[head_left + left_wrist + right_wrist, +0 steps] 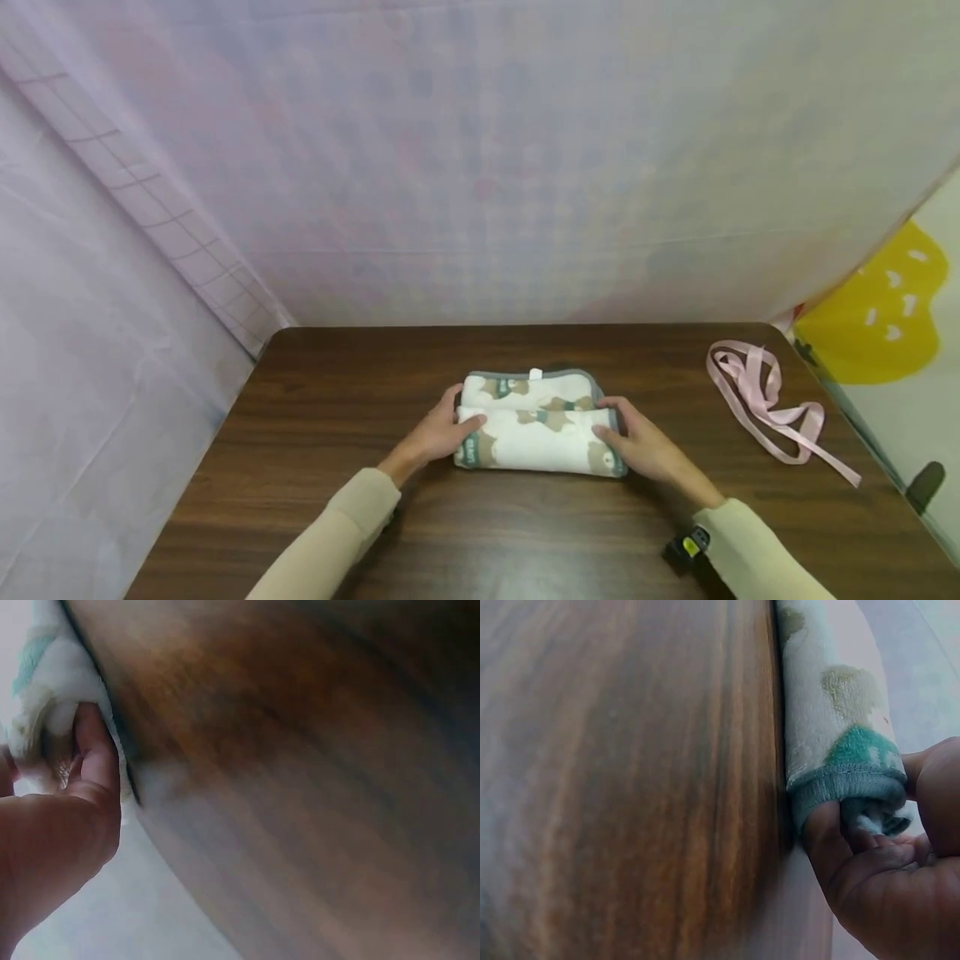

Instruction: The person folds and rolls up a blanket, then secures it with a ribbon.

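A white towel (536, 442) printed with tan bears and green patches lies partly rolled up on the table, its near part a thick roll and its far part flat with a small white tag (536, 374). At the roll's left end my left hand (442, 429) grips it, thumb on top. My right hand (641, 442) holds the right end the same way. In the right wrist view, the fingers (829, 851) curl under the grey-green hem of the towel (844, 712). The left wrist view shows the other end of the towel (67, 675) pinched between thumb and fingers.
A loosely looped pink ribbon (761, 400) lies at the right side of the brown wooden table (337, 383). Pale curtains (480, 167) hang behind the table and along its left side. A yellow patterned shape (873, 312) shows beyond the right edge.
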Available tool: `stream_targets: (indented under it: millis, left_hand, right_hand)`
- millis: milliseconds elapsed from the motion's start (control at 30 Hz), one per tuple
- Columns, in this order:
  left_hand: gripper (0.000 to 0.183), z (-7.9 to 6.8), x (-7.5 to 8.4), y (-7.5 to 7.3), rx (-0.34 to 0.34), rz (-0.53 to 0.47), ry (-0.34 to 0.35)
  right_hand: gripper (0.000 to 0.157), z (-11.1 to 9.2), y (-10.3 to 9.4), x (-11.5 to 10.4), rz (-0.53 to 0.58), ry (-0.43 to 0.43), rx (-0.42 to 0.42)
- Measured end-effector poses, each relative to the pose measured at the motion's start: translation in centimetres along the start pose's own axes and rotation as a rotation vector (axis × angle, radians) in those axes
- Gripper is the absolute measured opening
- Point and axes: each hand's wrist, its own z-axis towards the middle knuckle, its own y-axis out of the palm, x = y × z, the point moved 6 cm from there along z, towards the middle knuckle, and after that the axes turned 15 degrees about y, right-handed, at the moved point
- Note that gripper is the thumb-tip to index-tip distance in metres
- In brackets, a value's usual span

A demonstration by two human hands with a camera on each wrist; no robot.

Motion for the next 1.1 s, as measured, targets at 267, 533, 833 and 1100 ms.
stream_targets:
  millis: [267, 533, 833, 1100]
  left_hand:
    - [0.070, -0.2, 3.0, -0.4, 0.112, 0.419, 0.221]
    - [0.058, -2.1, 6.7, 2.0, 0.079, 0.696, 0.625]
    - [0.065, -3.2, 5.8, 2.9, -0.036, 0.725, 0.608]
    - [0.073, -3.0, 4.6, 3.4, -0.139, 0.714, 0.589]
  right_hand:
    - [0.047, -0.1, 0.1, -0.3, 0.017, 0.040, -0.005]
    - [0.053, -0.4, -0.2, -0.3, 0.022, 0.065, 0.037]
    - [0.054, -1.1, -1.1, -2.1, -0.118, -0.111, 0.231]
    - [0.051, -3.5, -0.5, -5.8, -0.351, -0.464, 0.474]
